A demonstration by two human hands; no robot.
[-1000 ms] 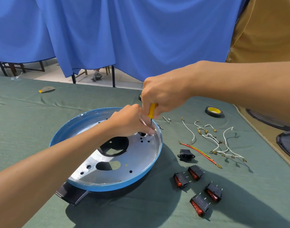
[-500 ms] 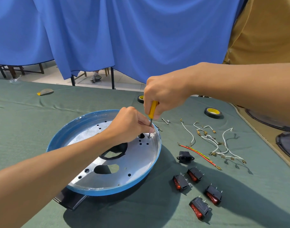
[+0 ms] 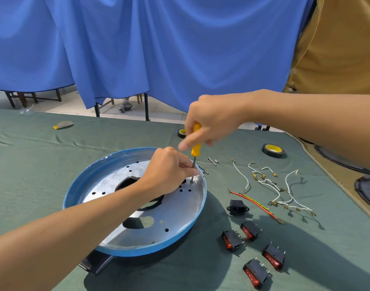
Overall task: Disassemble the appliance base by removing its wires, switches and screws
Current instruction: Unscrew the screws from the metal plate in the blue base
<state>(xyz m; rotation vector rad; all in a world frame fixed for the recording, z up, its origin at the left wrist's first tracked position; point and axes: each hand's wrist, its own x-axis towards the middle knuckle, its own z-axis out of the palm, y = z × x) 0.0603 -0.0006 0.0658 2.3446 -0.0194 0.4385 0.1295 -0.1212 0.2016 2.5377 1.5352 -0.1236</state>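
Overhead, the right hand (image 3: 211,122) is gripping an upright yellow screwdriver (image 3: 196,147), its tip inside the blue-rimmed appliance base (image 3: 171,219) below. The left hand (image 3: 169,171) is pinching its shaft. Loose switches (image 3: 251,229) are lying rightward.

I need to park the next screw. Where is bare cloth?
Bare cloth left of the appliance base, and behind it between the yellow scrap and the half-hidden tape roll. Crowded to its right: screws, wires, socket, rocker switches.

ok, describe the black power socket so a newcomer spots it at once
Find the blue-rimmed appliance base on the green cloth. Right of it lie four rocker switches; the power socket sits just beyond them, beside the red wire. It alone is all black, with no red rocker.
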